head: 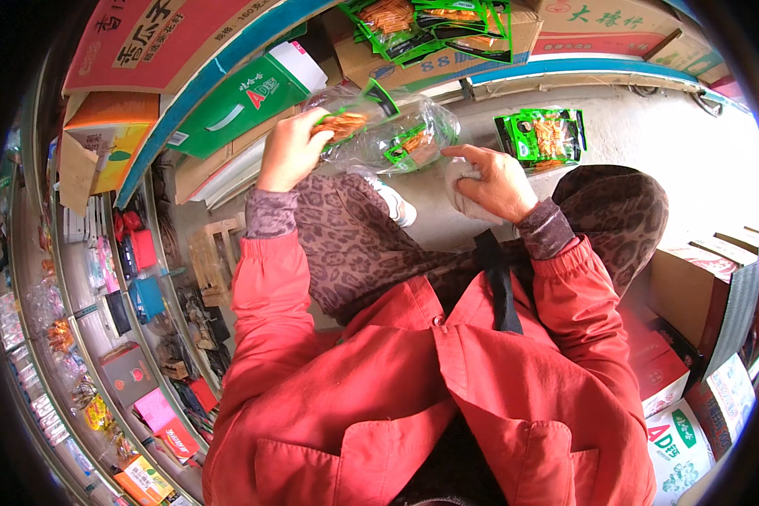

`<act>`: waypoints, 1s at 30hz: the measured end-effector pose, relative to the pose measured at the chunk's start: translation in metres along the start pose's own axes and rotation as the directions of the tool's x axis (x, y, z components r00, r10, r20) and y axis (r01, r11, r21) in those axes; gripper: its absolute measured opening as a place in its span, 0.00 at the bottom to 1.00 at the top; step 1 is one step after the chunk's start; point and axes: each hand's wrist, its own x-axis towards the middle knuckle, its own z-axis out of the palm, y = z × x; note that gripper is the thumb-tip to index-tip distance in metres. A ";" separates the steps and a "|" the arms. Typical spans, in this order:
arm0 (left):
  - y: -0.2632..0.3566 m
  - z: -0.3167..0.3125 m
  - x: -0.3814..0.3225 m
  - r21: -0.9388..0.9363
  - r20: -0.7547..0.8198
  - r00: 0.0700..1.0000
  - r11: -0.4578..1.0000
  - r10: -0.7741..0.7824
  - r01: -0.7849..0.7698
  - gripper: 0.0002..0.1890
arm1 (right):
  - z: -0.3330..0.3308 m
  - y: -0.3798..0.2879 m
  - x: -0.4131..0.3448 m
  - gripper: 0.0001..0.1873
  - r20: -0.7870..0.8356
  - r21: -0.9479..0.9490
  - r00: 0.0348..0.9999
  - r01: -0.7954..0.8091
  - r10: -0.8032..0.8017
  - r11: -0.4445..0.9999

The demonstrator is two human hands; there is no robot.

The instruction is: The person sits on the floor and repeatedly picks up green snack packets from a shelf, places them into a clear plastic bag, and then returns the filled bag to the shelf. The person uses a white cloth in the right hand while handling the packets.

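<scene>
My left hand [291,148] grips a green-edged snack packet [348,123] by its near end, over a clear plastic bag [433,117]. Inside that bag another snack packet [411,144] shows through the film. A white cloth [465,190] is bunched in my right hand [493,180], whose index finger points at the bag's right side. On the floor beyond the right hand lies a small pile of similar packets [547,136]. A larger heap of packets [430,25] rests on top of a cardboard carton at the far side.
A green carton [246,101] stands left of the bag, beside a blue shelf edge [228,57]. Shelves of packaged goods [126,373] line the left. Several cartons [689,303] stack up at the right. A wooden stool [215,253] is near my left leg.
</scene>
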 end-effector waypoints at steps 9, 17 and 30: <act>-0.002 0.067 0.041 0.366 0.223 0.954 0.890 0.199 -0.271 0.07 | 0.004 0.009 0.000 0.21 0.020 -0.123 0.999 0.050 -0.048 0.991; -0.025 0.122 0.073 0.359 0.427 0.902 0.905 0.058 -0.228 0.06 | 0.005 0.012 0.000 0.19 0.035 -0.160 0.999 0.043 -0.038 0.986; -0.101 0.215 0.116 0.077 0.612 0.779 0.990 -0.138 0.115 0.14 | 0.004 0.014 0.000 0.20 0.087 -0.195 0.995 -0.034 0.052 0.980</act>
